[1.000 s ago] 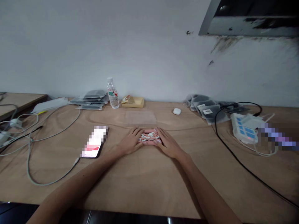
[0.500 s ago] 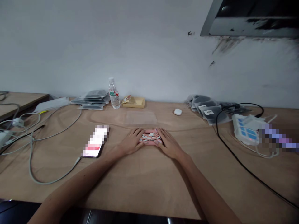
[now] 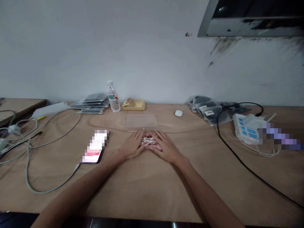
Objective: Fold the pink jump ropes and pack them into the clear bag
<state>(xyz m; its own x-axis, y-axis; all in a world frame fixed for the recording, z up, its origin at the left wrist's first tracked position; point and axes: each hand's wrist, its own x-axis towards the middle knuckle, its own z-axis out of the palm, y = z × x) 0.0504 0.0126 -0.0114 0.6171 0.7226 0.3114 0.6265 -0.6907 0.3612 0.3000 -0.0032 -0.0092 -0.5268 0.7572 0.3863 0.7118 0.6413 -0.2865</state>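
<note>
A small pink object (image 3: pixel 147 147), tray-like, lies on the table in the middle of the head view. Many short white and orange-pink pieces (image 3: pixel 148 140) sit on or in it; I cannot make out their kind. My left hand (image 3: pixel 131 145) clasps its left end, fingers along the far side and thumb at the near edge. Around the right end curls my right hand (image 3: pixel 166 147) in the same way. Both ends of the object are hidden under my palms. Just beyond my fingertips a clear flat plastic sheet (image 3: pixel 141 121) rests on the tabletop.
Left of my hands lies a phone (image 3: pixel 95 147) with a charging cable. Farther back are stacked grey pouches (image 3: pixel 91 102), a water bottle (image 3: pixel 114 98), a yellow box (image 3: pixel 136 105) and a white case (image 3: pixel 178 113). A power strip (image 3: pixel 245 129) and black cable (image 3: pixel 234 152) are at right.
My right hand has slid a little inward over the pink object, so fewer of the small pieces show. The whole view has shifted slightly.
</note>
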